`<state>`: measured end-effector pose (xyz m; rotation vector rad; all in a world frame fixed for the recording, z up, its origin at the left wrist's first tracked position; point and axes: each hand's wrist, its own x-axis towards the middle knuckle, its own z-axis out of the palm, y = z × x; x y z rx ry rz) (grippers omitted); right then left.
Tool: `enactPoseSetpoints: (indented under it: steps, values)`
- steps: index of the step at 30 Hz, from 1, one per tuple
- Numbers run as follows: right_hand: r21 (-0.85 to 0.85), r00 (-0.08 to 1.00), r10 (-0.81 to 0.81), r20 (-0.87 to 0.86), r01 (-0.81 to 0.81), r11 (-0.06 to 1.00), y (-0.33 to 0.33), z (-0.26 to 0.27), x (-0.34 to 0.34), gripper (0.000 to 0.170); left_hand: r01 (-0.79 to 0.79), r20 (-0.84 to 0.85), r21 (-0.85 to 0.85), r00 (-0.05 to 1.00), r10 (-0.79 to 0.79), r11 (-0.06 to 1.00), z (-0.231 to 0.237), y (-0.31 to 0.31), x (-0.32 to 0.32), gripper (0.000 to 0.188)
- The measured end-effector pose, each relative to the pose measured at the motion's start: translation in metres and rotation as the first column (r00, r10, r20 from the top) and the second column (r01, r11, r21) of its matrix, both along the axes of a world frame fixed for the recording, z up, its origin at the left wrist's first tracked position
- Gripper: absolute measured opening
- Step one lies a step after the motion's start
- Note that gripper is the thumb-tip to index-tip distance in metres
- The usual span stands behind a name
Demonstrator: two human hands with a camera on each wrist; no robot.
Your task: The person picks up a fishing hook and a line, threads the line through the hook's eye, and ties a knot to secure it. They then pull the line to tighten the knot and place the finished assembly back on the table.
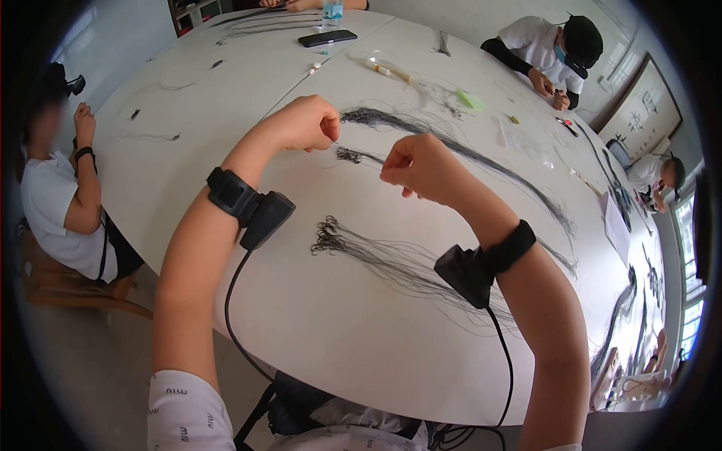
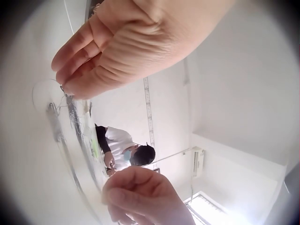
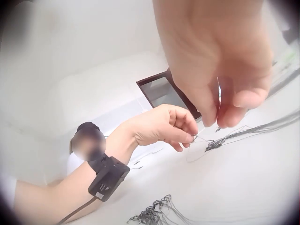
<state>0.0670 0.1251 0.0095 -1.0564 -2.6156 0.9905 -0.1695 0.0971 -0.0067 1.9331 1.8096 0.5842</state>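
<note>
Hook (image 3: 193, 138) pinched by L hand (image 1: 304, 124) fingers; R hand (image 1: 421, 169) fingers curled, grip can't be told. Open gap seen btwn hook cluster (image 1: 328, 236) & desk's (image 1: 316, 323) near edge.

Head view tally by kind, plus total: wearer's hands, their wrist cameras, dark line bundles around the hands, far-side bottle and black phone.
Left hand and right hand: 2
Left wrist camera and right wrist camera: 2
Near bundle, middle bundle, far bundle: 3
Bottle: 1
Black phone: 1
Total: 9
</note>
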Motion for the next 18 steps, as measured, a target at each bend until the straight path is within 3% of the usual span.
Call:
enactPoseSetpoints:
  steps: [2,4,9,13,15,18]
  values:
    - [-0.109,0.984,-0.111,-0.137,0.097,0.989,0.008,-0.005,-0.013,0.01,0.045,-0.032,0.083,0.999,-0.042,0.996,-0.004,0.004,-0.001,0.019]
    - [-0.113,0.978,-0.125,-0.17,0.106,0.988,0.018,-0.014,-0.026,0.012,0.022,-0.021,0.075,1.0,-0.02,0.997,0.004,-0.004,0.008,0.024]
    - [0.08,0.962,-0.113,-0.249,0.137,0.987,0.026,-0.029,-0.051,0.016,0.035,-0.03,0.077,0.999,-0.033,0.996,0.01,-0.01,0.02,0.036]
    - [0.067,0.964,-0.149,-0.22,0.167,0.984,0.012,-0.016,-0.056,0.015,0.078,-0.025,0.131,0.997,-0.075,0.988,0.013,-0.014,0.027,0.036]
    - [0.187,0.989,-0.063,-0.134,0.088,0.978,0.006,-0.008,-0.057,0.016,0.071,-0.017,0.131,0.997,-0.069,0.989,0.011,-0.014,0.027,0.036]
    - [0.148,0.991,-0.052,-0.122,0.07,0.987,0.003,0.0,-0.055,0.014,0.106,-0.009,0.165,0.994,-0.106,0.981,0.009,-0.011,0.026,0.036]
